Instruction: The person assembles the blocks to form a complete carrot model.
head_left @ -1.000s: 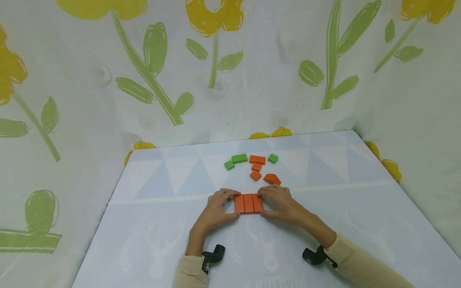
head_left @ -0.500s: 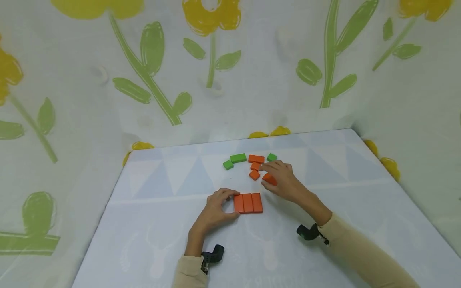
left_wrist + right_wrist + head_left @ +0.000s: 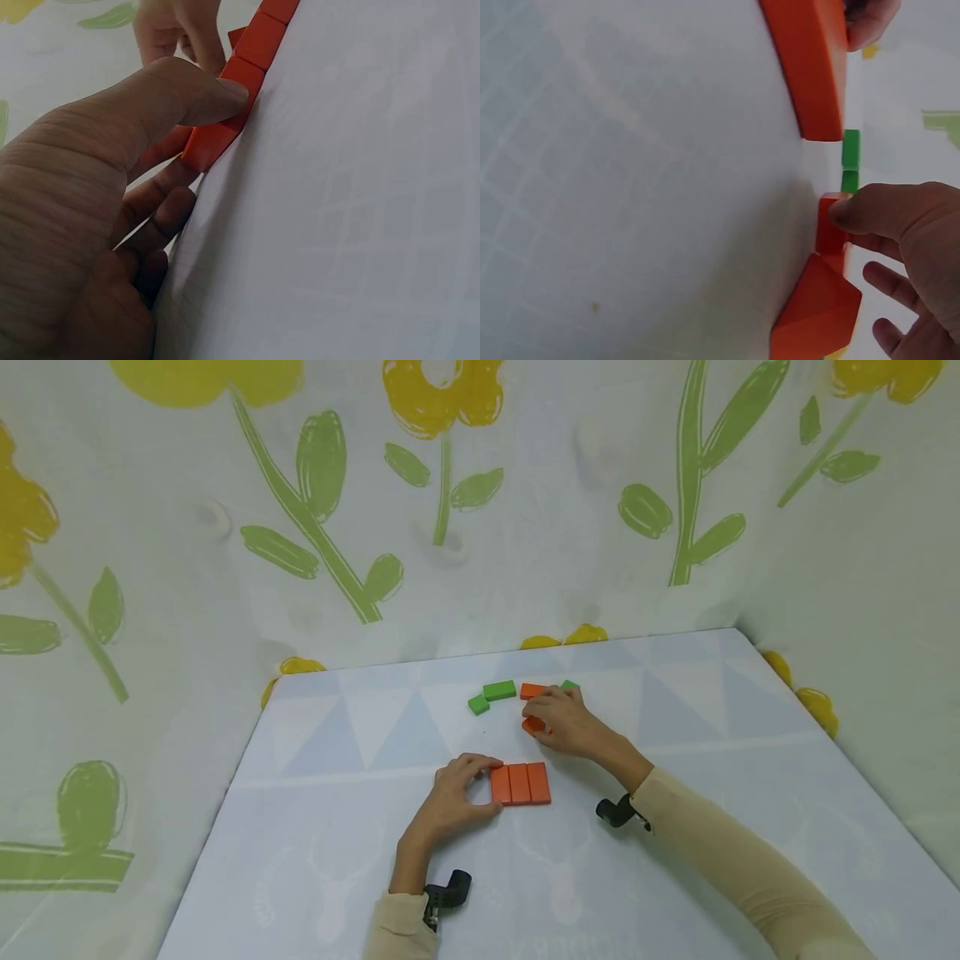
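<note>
My left sleeve (image 3: 401, 928) is plain beige cloth. Just beside its end I wear a black, elbow-shaped wrist camera (image 3: 454, 889) with a blunt round tip and a small metallic part. Well right of that left sleeve, my creased beige right sleeve (image 3: 738, 853) ends by a matching black camera (image 3: 617, 812).

The row of orange blocks (image 3: 520, 784) in front of you looks smooth and hard, with a faint satin sheen; you cannot tell painted wood from plastic. The small orange block (image 3: 829, 238) and the angled orange block (image 3: 817, 311) show you the same smooth, evenly coloured faces, closer to matt. The green blocks (image 3: 499, 691) look smooth too. Your tabletop (image 3: 352, 835) has a smooth, matt surface. Your sleeves (image 3: 735, 856) are soft, matt cloth, and your black wrist mounts (image 3: 452, 889) look like dull plastic.
</note>
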A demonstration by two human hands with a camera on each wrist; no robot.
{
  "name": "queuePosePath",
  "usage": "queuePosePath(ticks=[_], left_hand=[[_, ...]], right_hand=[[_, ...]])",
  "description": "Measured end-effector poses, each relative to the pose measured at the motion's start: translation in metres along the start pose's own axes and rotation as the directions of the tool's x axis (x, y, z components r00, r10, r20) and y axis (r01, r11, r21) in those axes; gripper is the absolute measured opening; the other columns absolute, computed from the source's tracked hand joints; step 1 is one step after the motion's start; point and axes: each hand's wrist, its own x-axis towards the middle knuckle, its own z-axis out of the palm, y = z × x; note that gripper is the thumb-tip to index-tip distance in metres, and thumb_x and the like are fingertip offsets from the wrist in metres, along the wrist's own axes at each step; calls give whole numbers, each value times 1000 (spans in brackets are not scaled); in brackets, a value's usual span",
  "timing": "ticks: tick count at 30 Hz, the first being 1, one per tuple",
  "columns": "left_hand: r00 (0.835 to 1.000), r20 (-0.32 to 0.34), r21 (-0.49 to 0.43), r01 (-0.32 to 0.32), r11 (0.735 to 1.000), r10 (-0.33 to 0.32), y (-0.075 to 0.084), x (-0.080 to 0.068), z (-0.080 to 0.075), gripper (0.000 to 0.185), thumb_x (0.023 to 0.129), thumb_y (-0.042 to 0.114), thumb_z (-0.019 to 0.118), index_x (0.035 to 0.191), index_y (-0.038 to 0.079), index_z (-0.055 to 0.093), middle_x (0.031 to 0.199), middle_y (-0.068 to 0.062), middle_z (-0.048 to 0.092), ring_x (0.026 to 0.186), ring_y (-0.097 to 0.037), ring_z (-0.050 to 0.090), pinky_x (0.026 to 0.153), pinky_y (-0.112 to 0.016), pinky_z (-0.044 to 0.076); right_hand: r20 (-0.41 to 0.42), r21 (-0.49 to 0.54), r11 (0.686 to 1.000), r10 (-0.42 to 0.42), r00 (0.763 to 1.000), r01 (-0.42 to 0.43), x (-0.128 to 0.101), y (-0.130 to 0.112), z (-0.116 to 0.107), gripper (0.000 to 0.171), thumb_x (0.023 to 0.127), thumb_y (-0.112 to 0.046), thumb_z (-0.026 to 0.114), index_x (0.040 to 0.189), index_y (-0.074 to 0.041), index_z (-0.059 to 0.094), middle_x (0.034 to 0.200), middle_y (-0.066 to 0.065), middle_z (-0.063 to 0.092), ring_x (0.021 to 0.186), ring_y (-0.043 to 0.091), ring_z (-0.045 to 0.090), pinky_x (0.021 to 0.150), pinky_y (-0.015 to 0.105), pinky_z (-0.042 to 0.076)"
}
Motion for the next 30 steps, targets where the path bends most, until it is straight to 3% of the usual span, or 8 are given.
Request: queuePosePath(ticks=[5, 11, 19, 26, 30], left_hand=[[1000, 8, -10, -25, 1000, 25, 1, 1, 2, 52, 75, 38, 71, 123, 36, 51, 118, 16, 46, 102, -5, 43, 93, -40, 26], [1000, 11, 3, -19, 1000, 19, -1, 0, 1, 52, 75, 38, 71, 123, 36, 52, 117, 15, 47, 100, -5, 43, 92, -39, 26], [1000, -1, -9, -18, 1000, 18, -3, 2, 0, 52, 75, 37, 71, 123, 36, 51, 117, 17, 47, 100, -4, 43, 91, -38, 26], [1000, 10, -14, -13, 1000, 13, -4, 2, 2, 50, 76, 38, 70, 122, 37, 51, 117, 17, 46, 101, -5, 43, 90, -39, 27], [1000, 17, -9, -13, 1000, 13, -4, 3, 0, 51, 76, 39, 70, 123, 39, 50, 119, 18, 45, 103, -5, 42, 93, -40, 26]], right_hand=[[8, -33, 999, -8, 1000, 8, -3, 5, 7, 28, 79, -9, 70, 105, -18, 65, 116, -1, 60, 115, 21, 40, 92, 47, 25], [-44, -30, 1000, 3, 999, -4, -10, 2, 3, 30, 78, -19, 72, 106, -17, 64, 112, -1, 60, 111, 20, 42, 91, 47, 26], [-118, 55, 998, -27, 993, 34, -31, -20, -17, 27, 77, -25, 71, 103, -22, 65, 108, -7, 60, 108, 15, 43, 87, 43, 28], [-131, 104, 990, -77, 988, 90, -58, -39, -14, 26, 76, -27, 72, 101, -25, 65, 101, -14, 59, 103, 10, 45, 87, 41, 28], [-128, 106, 984, -126, 984, 140, -70, -51, -10, 32, 73, -29, 76, 103, -22, 65, 101, -11, 58, 103, 11, 44, 86, 40, 29]])
